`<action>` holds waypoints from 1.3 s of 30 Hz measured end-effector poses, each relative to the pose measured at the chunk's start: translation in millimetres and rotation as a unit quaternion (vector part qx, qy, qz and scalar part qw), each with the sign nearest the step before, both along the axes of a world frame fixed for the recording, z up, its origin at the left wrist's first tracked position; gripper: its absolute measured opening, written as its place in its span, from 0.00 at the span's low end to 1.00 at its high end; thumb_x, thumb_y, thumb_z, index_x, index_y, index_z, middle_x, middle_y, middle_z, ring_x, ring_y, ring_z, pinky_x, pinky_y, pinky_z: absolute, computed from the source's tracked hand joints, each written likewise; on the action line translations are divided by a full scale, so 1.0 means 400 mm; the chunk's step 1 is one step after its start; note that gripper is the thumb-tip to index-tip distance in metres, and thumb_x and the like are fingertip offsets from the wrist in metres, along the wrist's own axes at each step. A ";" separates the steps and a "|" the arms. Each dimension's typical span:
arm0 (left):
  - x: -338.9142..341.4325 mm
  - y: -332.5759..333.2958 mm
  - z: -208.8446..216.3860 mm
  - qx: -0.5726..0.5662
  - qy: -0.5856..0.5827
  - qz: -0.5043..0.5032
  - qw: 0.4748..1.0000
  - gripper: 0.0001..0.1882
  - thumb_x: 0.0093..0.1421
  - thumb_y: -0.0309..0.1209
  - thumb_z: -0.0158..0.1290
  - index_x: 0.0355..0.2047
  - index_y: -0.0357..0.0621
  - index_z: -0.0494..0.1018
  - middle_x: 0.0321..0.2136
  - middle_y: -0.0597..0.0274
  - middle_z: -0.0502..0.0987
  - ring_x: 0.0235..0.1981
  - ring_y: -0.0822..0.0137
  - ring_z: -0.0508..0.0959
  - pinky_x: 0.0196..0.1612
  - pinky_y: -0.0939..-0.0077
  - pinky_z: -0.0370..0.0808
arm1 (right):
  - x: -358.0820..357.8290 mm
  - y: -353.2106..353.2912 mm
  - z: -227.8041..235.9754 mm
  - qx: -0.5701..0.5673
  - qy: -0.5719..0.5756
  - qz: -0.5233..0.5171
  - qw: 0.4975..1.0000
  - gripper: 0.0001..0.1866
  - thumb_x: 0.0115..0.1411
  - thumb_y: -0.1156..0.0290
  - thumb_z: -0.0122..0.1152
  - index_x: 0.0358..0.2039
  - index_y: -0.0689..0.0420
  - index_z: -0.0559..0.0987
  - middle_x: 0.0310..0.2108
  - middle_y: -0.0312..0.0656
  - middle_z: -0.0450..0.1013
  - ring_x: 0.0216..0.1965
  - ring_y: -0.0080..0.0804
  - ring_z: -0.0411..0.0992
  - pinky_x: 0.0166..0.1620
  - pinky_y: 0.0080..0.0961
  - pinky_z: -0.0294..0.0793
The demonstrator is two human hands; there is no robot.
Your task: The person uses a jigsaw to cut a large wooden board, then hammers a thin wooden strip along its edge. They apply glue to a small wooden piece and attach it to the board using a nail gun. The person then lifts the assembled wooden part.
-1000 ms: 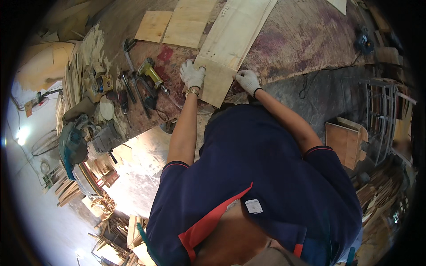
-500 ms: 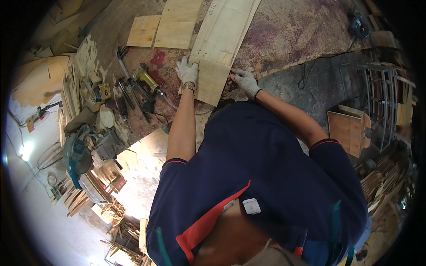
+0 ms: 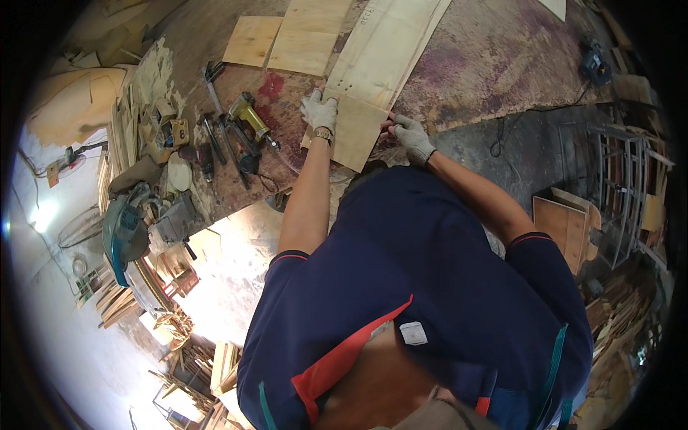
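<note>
A small thin plywood piece (image 3: 356, 136) lies across the near end of a long pale board (image 3: 373, 61) and overhangs the worktable's front edge. My left hand (image 3: 319, 111), in a pale knit glove, grips the piece's left edge near the seam with the long board. At the opposite edge, the fingers of my gloved right hand (image 3: 412, 136) are curled against the piece, their tips partly bare. What lies under the fingers is hidden. A watch (image 3: 323, 133) sits on my left wrist.
Left on the worktable (image 3: 494, 72) lie a yellow-green air tool (image 3: 247, 115), a clamp (image 3: 213, 82) and a drill (image 3: 204, 161). Two plywood panels (image 3: 304, 36) rest beyond my left hand. A miter saw (image 3: 125, 229) stands lower left; a wooden box (image 3: 561, 226) is at right.
The view has shifted slightly, so the table and tools appear farther right and a little higher. Both hands stay at the edges of the plywood piece, with little visible change in grip.
</note>
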State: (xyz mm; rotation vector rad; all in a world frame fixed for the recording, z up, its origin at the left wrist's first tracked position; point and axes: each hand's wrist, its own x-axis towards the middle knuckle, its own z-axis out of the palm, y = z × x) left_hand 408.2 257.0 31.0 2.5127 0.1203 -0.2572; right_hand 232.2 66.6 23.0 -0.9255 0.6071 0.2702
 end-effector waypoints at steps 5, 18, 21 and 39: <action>-0.001 -0.005 0.007 0.004 0.001 0.008 1.000 0.31 0.50 0.44 0.68 0.57 0.63 0.77 0.57 0.53 0.70 0.65 0.45 0.63 0.68 0.40 0.58 | 0.000 -0.005 0.005 -0.010 -0.001 0.014 1.000 0.28 0.71 0.78 0.46 0.71 0.64 0.61 0.48 0.37 0.76 0.42 0.26 0.78 0.45 0.25 0.79; -0.006 -0.006 0.019 0.017 -0.015 0.006 1.000 0.29 0.51 0.43 0.68 0.55 0.59 0.78 0.55 0.50 0.72 0.61 0.44 0.67 0.65 0.48 0.63 | -0.006 -0.014 -0.014 0.029 -0.012 0.013 0.999 0.30 0.71 0.80 0.44 0.72 0.65 0.57 0.50 0.40 0.75 0.44 0.29 0.79 0.45 0.25 0.80; -0.002 -0.005 0.017 0.000 0.006 0.006 1.000 0.30 0.50 0.43 0.68 0.56 0.61 0.76 0.57 0.52 0.70 0.64 0.44 0.64 0.67 0.38 0.58 | -0.006 -0.016 -0.012 0.032 -0.014 0.017 0.999 0.30 0.71 0.80 0.44 0.72 0.65 0.57 0.50 0.41 0.75 0.44 0.29 0.79 0.46 0.25 0.80; -0.012 -0.010 0.025 0.041 -0.011 -0.009 0.999 0.30 0.52 0.45 0.67 0.56 0.60 0.75 0.56 0.47 0.71 0.61 0.43 0.66 0.64 0.47 0.64 | -0.007 -0.013 0.000 0.045 -0.011 -0.016 0.999 0.31 0.67 0.85 0.40 0.72 0.67 0.57 0.50 0.42 0.74 0.43 0.32 0.78 0.45 0.26 0.79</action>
